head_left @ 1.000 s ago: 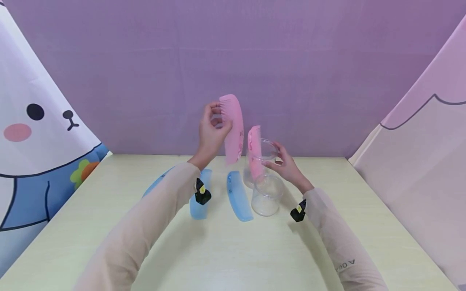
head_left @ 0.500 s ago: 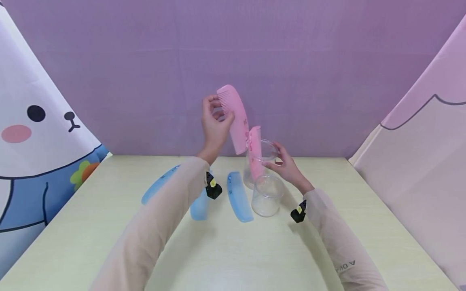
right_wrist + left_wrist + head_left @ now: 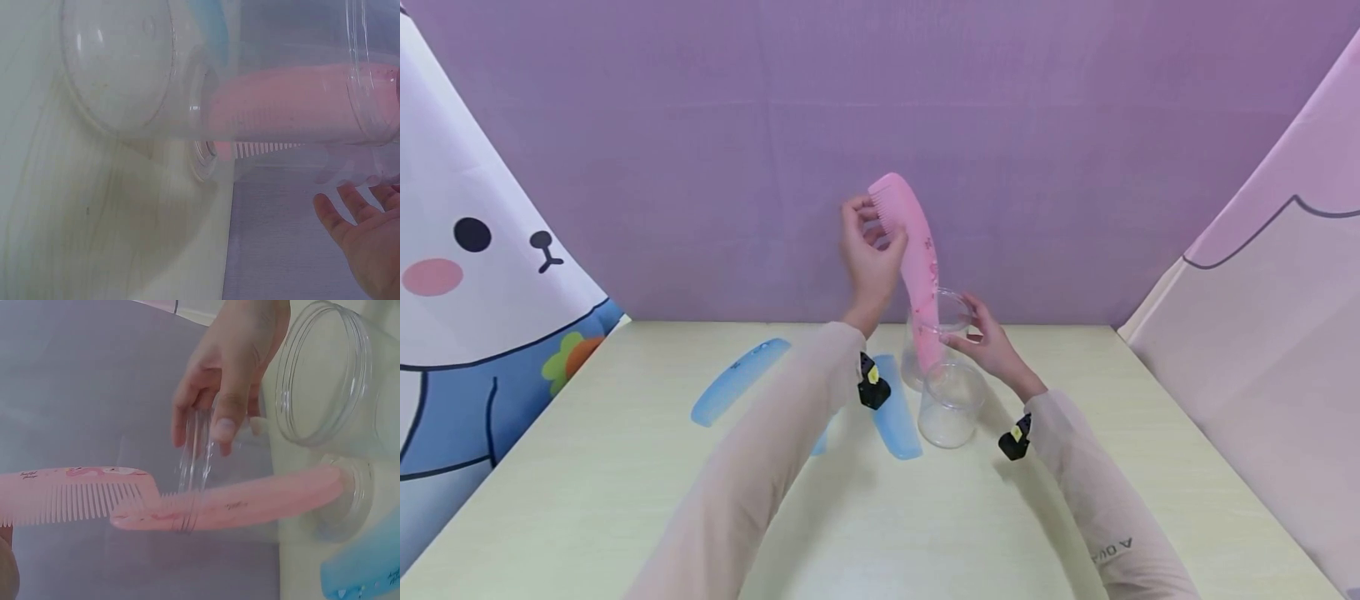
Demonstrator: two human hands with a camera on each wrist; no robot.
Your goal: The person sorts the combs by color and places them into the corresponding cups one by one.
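My left hand (image 3: pixel 871 262) pinches a pink comb (image 3: pixel 904 218) by its toothed side, holding it tilted above the far clear plastic jar (image 3: pixel 955 315). In the left wrist view the lower end of this held comb (image 3: pixel 81 484) overlaps the top of a second pink comb (image 3: pixel 262 499), which stands inside that jar. My right hand (image 3: pixel 997 348) grips the far jar near its rim, thumb in front and fingers behind. The right wrist view shows the standing comb (image 3: pixel 281 100) through the clear wall, with the right hand (image 3: pixel 369 244) beside the rim.
An uncovered clear jar (image 3: pixel 951 417) stands just in front of the far one. Blue combs lie on the table: one at left (image 3: pixel 741 381), one at centre (image 3: pixel 901 425), and one mostly hidden under my left sleeve (image 3: pixel 775 467). A purple cloth backdrop (image 3: pixel 700 208) rises behind the table.
My left hand has carried the pink comb up, then rightward, until it reaches over the far jar and overlaps the standing comb. My right hand stays on the jar.
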